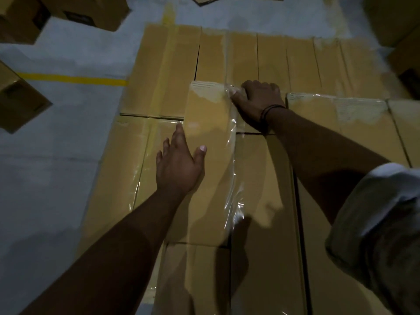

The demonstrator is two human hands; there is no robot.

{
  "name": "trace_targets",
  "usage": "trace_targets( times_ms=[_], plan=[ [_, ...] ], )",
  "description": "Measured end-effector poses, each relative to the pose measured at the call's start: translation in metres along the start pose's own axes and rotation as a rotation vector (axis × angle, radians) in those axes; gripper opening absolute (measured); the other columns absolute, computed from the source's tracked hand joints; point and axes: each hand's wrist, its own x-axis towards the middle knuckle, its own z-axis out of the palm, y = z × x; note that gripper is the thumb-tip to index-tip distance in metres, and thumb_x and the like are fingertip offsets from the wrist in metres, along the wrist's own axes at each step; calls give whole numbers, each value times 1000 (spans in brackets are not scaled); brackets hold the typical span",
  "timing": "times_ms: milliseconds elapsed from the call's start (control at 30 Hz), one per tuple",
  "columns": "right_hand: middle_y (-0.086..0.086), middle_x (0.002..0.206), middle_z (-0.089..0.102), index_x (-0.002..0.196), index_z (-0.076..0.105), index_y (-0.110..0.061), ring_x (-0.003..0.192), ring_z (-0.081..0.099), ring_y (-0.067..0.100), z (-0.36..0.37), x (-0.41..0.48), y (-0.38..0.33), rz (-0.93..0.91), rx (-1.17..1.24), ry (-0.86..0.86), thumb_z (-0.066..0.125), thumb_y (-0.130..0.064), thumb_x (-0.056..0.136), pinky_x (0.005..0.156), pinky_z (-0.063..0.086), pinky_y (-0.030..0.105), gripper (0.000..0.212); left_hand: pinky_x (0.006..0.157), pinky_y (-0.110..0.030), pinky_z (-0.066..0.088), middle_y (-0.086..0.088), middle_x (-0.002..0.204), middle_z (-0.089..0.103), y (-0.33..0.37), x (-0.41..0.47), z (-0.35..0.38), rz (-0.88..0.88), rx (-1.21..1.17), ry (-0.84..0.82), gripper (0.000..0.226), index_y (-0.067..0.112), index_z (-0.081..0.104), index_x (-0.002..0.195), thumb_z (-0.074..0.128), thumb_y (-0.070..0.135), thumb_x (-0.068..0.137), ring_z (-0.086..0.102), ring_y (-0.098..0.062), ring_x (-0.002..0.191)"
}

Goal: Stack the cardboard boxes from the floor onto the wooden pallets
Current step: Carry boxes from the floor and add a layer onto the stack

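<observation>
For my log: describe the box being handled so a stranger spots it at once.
Tan boxes fill the middle. One long box lies on top, between the left hand and right hand. Only it has loose clear film down its right edge.

Bare floor (56,155) left of packed boxes (318,64); loose cartons (20,98) farther left

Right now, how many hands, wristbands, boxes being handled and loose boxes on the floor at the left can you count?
Hands: 2, the left hand and the right hand
Wristband: 1, on the right wrist
Wrapped box under both hands: 1
Loose boxes on the floor at left: 3
Total: 7
</observation>
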Motion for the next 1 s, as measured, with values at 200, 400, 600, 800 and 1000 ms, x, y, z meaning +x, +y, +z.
trace_targets(
  times_ms=[200,400,600,800,1000],
  plan=[
    [9,167,17,161,15,-21,155,9,27,5,-37,23,48,-78,-20,11,-80,91,125,3,51,91,118,-61,28,-15,163,33,-2,2,1,17,13,11,85,17,6,164,44,59,101,31,-40,149],
    [11,169,-8,162,1,-8,156,-11,22,15,-94,30,119,-26,18,11,-77,94,127,-3,41,97,111,-62,38,-19,159,39,-6,1,1,49,-4,2,86,15,6,164,42,61,100,40,-43,143],
    [16,168,-9,160,-2,-2,156,-9,25,18,-158,15,164,-50,-3,9,-77,94,127,-3,42,101,116,-61,32,-16,165,30,-5,3,0,16,31,-24,86,19,2,164,40,63,100,31,-41,149],
    [16,167,-15,160,-5,-3,155,-15,25,26,-242,-3,181,-70,-43,3,-79,94,127,-2,44,101,119,-64,22,-22,169,11,1,-4,-9,-71,37,-129,87,21,-9,163,34,66,102,19,-47,152],
    [14,166,-19,159,-10,-5,154,-21,24,24,-320,-15,161,-21,-92,8,-76,96,127,-4,43,97,121,-64,20,-19,171,-1,-13,-84,-25,-123,-27,-249,88,21,-15,162,35,62,104,13,-42,155]
  ],
)
